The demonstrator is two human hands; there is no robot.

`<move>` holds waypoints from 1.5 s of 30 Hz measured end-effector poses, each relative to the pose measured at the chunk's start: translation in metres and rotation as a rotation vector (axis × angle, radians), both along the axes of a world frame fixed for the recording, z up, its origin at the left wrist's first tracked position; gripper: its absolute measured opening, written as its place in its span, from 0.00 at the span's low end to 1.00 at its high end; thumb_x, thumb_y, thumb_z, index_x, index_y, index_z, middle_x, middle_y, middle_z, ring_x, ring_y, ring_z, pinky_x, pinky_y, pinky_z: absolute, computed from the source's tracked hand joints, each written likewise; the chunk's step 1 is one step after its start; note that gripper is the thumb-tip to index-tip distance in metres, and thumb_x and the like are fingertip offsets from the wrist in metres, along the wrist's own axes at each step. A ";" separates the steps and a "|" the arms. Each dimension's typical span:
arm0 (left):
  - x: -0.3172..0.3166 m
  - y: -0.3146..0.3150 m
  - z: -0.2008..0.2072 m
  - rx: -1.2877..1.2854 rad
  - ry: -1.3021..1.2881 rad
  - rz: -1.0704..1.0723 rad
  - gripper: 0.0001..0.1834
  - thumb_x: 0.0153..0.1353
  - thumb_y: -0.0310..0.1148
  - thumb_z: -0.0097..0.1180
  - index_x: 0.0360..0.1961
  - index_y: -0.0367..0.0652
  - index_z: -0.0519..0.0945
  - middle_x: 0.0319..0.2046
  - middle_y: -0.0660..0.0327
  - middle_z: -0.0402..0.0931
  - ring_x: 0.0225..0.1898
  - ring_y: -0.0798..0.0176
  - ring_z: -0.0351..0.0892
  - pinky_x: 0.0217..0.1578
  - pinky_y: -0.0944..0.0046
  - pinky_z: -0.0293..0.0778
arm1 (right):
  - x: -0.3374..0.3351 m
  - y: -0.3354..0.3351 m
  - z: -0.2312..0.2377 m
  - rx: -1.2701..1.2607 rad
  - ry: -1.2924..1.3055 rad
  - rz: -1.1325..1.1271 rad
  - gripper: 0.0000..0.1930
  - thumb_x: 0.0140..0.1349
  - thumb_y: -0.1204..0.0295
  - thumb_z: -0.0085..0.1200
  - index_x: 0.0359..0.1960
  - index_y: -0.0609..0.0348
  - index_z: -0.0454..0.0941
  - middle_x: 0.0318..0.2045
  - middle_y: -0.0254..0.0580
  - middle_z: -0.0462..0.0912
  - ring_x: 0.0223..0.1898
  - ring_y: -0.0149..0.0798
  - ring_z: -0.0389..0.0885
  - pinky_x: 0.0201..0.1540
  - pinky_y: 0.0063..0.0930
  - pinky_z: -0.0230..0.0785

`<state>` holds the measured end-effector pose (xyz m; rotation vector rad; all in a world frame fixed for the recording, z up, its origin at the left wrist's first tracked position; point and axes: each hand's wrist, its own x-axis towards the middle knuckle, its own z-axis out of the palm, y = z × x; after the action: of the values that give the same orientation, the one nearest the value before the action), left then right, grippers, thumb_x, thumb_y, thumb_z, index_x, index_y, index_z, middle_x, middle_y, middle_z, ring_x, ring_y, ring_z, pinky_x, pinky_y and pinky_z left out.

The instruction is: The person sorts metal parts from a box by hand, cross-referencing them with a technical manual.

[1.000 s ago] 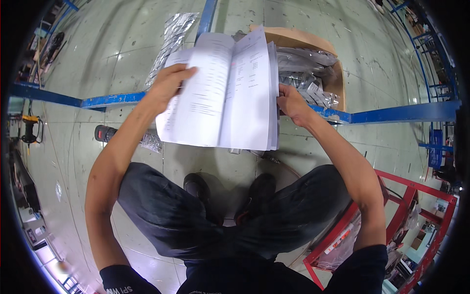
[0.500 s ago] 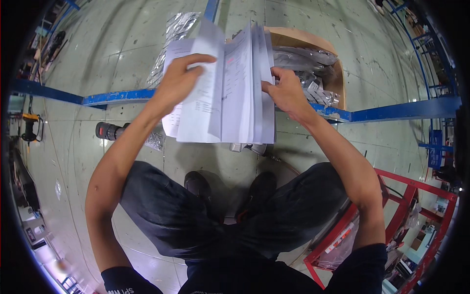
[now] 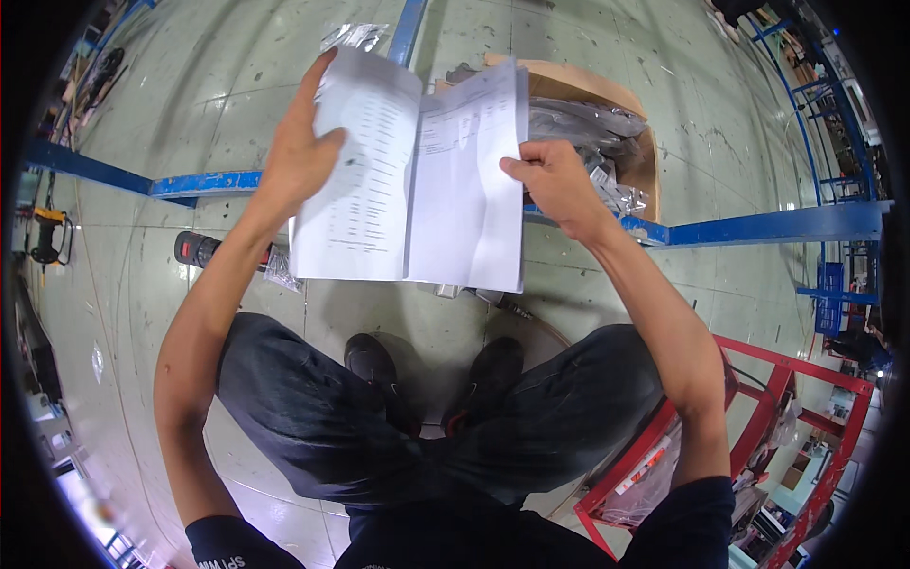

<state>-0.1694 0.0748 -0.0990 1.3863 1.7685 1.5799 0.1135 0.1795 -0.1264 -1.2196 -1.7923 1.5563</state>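
A stack of white printed sheets, spread like an opened booklet, is held up above a blue metal bar. My left hand grips the left-hand pages, its thumb lying over the print and its fingers behind the outer edge. At the right edge, my right hand pinches the pages between thumb and fingers. Columns of small print run down the left page, and the right page has a few lines near its top. The papers partly hide a cardboard box holding clear plastic bags.
The blue bar crosses the floor beyond my knees. A dark cordless tool lies at the left beside a small clear bag. Below the papers lies a metal-ended tool with a hose. A red metal frame stands at the right.
The turning pages now lie over to the left, opening a different spread. My left hand has moved left to the outer page edge; my right hand still pinches the right edge.
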 end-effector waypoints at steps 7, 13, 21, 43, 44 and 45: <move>0.038 0.006 0.048 -0.529 -0.019 -0.028 0.21 0.56 0.36 0.64 0.46 0.30 0.84 0.39 0.53 0.85 0.43 0.63 0.81 0.45 0.66 0.75 | -0.047 -0.027 0.058 0.581 -0.305 0.073 0.16 0.51 0.64 0.70 0.22 0.68 0.81 0.18 0.54 0.79 0.20 0.49 0.79 0.27 0.39 0.69; 0.015 0.014 0.020 -0.368 -0.052 0.077 0.15 0.50 0.35 0.66 0.35 0.32 0.87 0.26 0.56 0.84 0.28 0.63 0.82 0.33 0.63 0.77 | -0.053 -0.030 0.051 0.683 -0.220 0.106 0.17 0.56 0.64 0.67 0.24 0.68 0.79 0.18 0.56 0.78 0.19 0.51 0.74 0.26 0.39 0.67; -0.042 -0.019 0.002 -0.205 -0.307 0.054 0.27 0.59 0.18 0.48 0.61 0.42 0.77 0.49 0.45 0.80 0.53 0.61 0.78 0.51 0.63 0.74 | 0.000 0.003 0.018 -0.012 -0.110 0.056 0.12 0.56 0.70 0.66 0.35 0.68 0.86 0.21 0.41 0.83 0.24 0.24 0.77 0.29 0.27 0.71; -0.012 -0.002 0.020 -0.467 -0.554 -0.126 0.19 0.62 0.24 0.57 0.56 0.38 0.80 0.49 0.60 0.81 0.43 0.69 0.80 0.44 0.67 0.77 | -0.007 0.000 0.016 0.140 -0.102 0.001 0.19 0.61 0.58 0.62 0.38 0.67 0.85 0.21 0.44 0.81 0.23 0.30 0.76 0.28 0.30 0.68; -0.005 0.000 0.018 -0.464 -0.512 -0.233 0.20 0.64 0.23 0.54 0.58 0.42 0.80 0.51 0.62 0.79 0.44 0.70 0.78 0.44 0.68 0.76 | -0.008 -0.002 0.016 0.142 -0.106 -0.003 0.19 0.61 0.58 0.62 0.38 0.67 0.85 0.21 0.44 0.81 0.23 0.30 0.76 0.28 0.30 0.68; 0.005 0.003 0.014 -0.460 -0.516 -0.241 0.20 0.64 0.23 0.54 0.58 0.42 0.80 0.51 0.62 0.79 0.44 0.70 0.78 0.44 0.68 0.76 | -0.014 -0.006 0.021 0.191 -0.132 0.043 0.22 0.61 0.55 0.62 0.38 0.67 0.85 0.22 0.45 0.82 0.24 0.33 0.78 0.30 0.31 0.70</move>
<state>-0.1641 0.0774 -0.0851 0.8388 1.4591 1.1659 0.0995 0.1733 -0.1054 -1.2234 -2.0121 1.3175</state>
